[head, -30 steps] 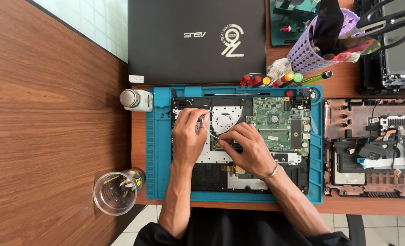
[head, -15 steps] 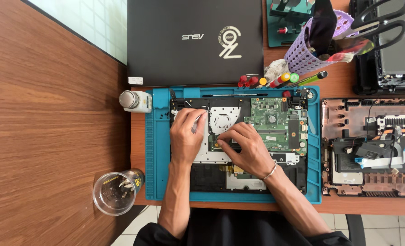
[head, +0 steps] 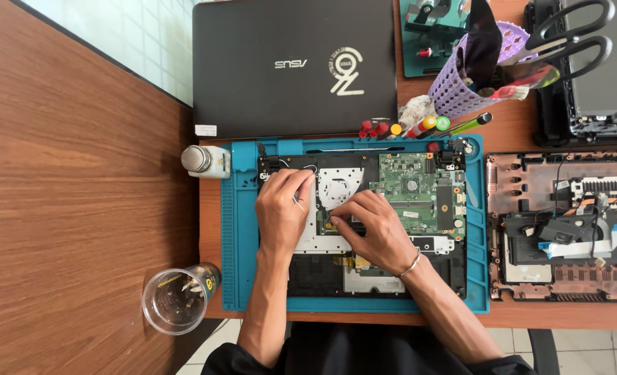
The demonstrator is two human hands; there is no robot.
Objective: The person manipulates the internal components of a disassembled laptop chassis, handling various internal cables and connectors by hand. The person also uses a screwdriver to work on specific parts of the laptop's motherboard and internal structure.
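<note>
An opened laptop base (head: pixel 364 208) with a green circuit board (head: pixel 413 187) lies on a blue work mat (head: pixel 237 229). My left hand (head: pixel 281 212) rests on the base's left part, its fingers pinched on a thin wire (head: pixel 299 201) near the top left corner. My right hand (head: pixel 371 232) lies beside it over the middle, fingertips pressed down by the pale fan area (head: pixel 340 186). Whether it holds a small tool is hidden by the fingers.
A closed black laptop (head: pixel 294 66) lies behind the mat. A small white bottle (head: pixel 204 161) stands at the mat's left, a clear cup (head: pixel 176 298) at the table's front edge. Screwdrivers (head: pixel 406 128), a purple basket (head: pixel 461 76) with scissors (head: pixel 572 38), and another opened chassis (head: pixel 565 222) lie to the right.
Both hands stay on the laptop base; the left fingers shifted slightly at the wire, the right fingertips barely moved.
</note>
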